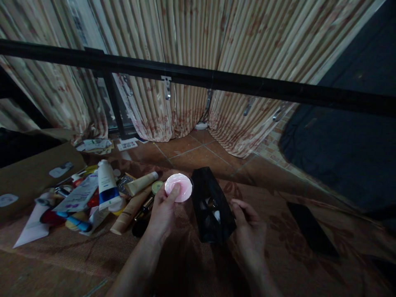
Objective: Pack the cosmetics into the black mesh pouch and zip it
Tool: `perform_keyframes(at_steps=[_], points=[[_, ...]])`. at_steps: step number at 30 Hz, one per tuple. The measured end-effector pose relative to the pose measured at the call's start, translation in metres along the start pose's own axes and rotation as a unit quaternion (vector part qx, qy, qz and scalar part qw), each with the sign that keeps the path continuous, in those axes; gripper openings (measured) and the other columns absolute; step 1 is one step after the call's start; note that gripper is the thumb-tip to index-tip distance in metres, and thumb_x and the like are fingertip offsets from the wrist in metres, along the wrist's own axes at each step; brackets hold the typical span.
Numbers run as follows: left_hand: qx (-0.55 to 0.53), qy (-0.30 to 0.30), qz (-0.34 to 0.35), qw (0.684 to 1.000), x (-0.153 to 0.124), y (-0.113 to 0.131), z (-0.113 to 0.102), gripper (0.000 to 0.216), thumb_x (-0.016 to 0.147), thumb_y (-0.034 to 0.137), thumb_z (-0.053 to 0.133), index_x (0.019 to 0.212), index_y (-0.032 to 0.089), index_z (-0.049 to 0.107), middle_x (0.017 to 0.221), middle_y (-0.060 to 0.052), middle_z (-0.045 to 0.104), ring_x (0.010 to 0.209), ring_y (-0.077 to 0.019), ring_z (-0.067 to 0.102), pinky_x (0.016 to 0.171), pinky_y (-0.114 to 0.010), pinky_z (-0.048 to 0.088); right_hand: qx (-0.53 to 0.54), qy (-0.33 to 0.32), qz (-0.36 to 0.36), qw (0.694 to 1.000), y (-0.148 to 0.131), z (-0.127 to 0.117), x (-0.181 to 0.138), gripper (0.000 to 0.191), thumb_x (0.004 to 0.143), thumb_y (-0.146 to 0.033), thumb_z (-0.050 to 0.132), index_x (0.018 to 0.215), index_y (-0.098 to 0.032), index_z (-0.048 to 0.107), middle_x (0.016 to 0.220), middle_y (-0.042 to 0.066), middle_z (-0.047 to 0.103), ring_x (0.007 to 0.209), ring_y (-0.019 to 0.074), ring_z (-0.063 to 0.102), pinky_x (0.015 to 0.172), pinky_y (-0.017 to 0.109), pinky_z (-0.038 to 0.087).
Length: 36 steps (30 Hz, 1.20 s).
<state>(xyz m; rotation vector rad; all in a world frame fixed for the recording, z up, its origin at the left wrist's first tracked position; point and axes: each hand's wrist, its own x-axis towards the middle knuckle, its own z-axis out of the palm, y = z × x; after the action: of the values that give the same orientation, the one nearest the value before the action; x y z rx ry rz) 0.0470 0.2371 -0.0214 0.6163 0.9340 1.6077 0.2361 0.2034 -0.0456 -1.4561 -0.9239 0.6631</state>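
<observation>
My left hand (163, 210) pinches a round, flat pink disc (184, 190) with a shiny rim, thumb on top; whether it is a cosmetic compact or a lid is unclear. Just right of the disc lies a black pouch (206, 185), gaping, with a few small light and shiny items partly visible inside. At the pouch's right edge is my right hand (249, 222), fingers curled and thumb against them, seemingly gripping the black fabric. Left of my left hand rest a beige tube (128, 216), a cream tube (142, 183) and a small round yellow-green jar (157, 187).
A heap of cosmetics, including a white and blue tube (107, 181), covers the left side. Beside it stands a cardboard box (37, 165). A black phone-like slab (312, 229) lies on the patterned cloth (278, 231) at right. Behind are a dark rail (192, 74) and striped curtains (185, 37).
</observation>
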Motion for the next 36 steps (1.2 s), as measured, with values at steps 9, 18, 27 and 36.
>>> perform_keyframes(at_steps=[9, 18, 27, 36], points=[[-0.016, 0.016, -0.022, 0.999, -0.0030, 0.0033, 0.0035, 0.038, 0.063, 0.035, 0.078, 0.092, 0.013, 0.068, 0.085, -0.003, 0.068, 0.071, -0.0130, 0.060, 0.064, -0.024, 0.045, 0.010, -0.013, 0.007, 1.000, 0.0011, 0.0008, 0.0008, 0.029, 0.076, -0.046, 0.064, 0.089, -0.020, 0.070, 0.091, 0.005, 0.072, 0.085, 0.0222, 0.065, 0.073, 0.032, 0.049], [-0.013, 0.006, -0.013, 1.000, -0.0011, 0.0049, 0.0010, 0.038, 0.063, 0.032, 0.079, 0.093, 0.013, 0.067, 0.087, -0.004, 0.068, 0.070, -0.0120, 0.060, 0.060, -0.022, 0.046, 0.007, -0.012, -0.002, 1.000, 0.0042, 0.0008, 0.0013, 0.027, 0.079, -0.044, 0.061, 0.090, -0.021, 0.070, 0.092, 0.004, 0.071, 0.087, 0.0215, 0.064, 0.076, 0.032, 0.047], [-0.017, -0.002, 0.020, 1.000, 0.0012, 0.0030, 0.0003, 0.036, 0.062, 0.021, 0.078, 0.096, 0.017, 0.067, 0.102, -0.005, 0.066, 0.092, -0.0168, 0.061, 0.072, -0.025, 0.049, 0.021, -0.007, -0.023, 0.999, 0.0003, 0.0023, 0.0006, 0.024, 0.080, -0.043, 0.061, 0.088, -0.022, 0.070, 0.085, 0.002, 0.069, 0.080, 0.0188, 0.062, 0.071, 0.030, 0.046], [0.013, -0.014, 0.031, 0.999, -0.0010, 0.0032, 0.0011, 0.034, 0.062, 0.015, 0.075, 0.095, 0.017, 0.068, 0.095, -0.003, 0.067, 0.086, -0.0149, 0.060, 0.075, -0.025, 0.047, 0.014, 0.001, -0.027, 1.000, 0.0005, 0.0033, 0.0007, 0.024, 0.080, -0.042, 0.060, 0.089, -0.022, 0.070, 0.081, 0.002, 0.068, 0.075, 0.0187, 0.061, 0.067, 0.030, 0.046]])
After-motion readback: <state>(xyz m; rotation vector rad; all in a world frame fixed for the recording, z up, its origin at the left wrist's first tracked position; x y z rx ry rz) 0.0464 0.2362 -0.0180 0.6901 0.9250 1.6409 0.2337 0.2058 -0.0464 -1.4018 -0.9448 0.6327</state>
